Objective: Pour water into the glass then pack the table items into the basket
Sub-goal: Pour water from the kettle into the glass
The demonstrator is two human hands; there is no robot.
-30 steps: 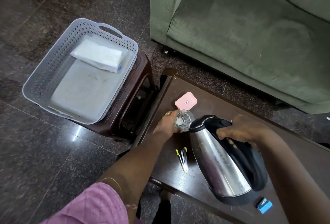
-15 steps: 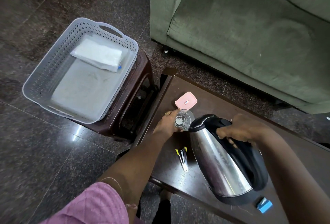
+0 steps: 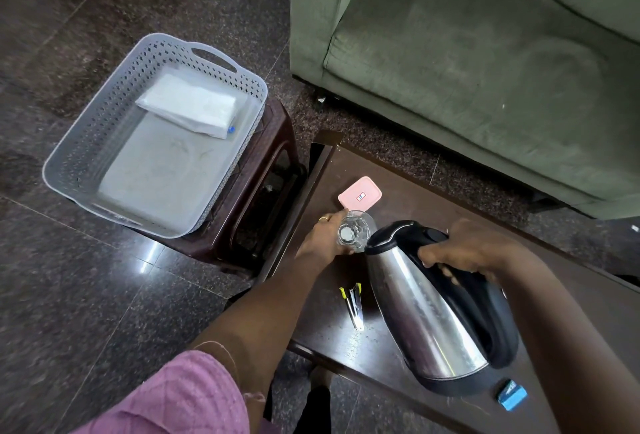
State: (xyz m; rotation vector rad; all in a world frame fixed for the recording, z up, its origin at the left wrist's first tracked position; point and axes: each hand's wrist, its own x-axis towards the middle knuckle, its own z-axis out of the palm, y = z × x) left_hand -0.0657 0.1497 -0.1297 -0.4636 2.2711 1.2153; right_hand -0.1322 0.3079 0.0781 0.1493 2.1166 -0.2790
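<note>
A clear glass [image 3: 355, 232] stands on the dark wooden table [image 3: 408, 187], and my left hand [image 3: 323, 238] is wrapped around its left side. My right hand [image 3: 465, 251] grips the black handle of a steel kettle [image 3: 426, 309], which is tilted with its spout at the glass's rim. A pink lidded box [image 3: 360, 192] lies just behind the glass. A stapler [image 3: 354, 305] lies in front of it, and a blue sharpener [image 3: 512, 395] sits near the table's front edge. The grey perforated basket [image 3: 86, 142] rests on a stool to the left, holding a white packet [image 3: 188, 104].
The basket's brown plastic stool [image 3: 263, 191] stands tight against the table's left end. A green sofa [image 3: 485, 52] runs along the table's far side. Dark polished stone floor [image 3: 69, 312] surrounds everything on the left.
The kettle and both hands have held nearly the same pose, with the spout still at the glass.
</note>
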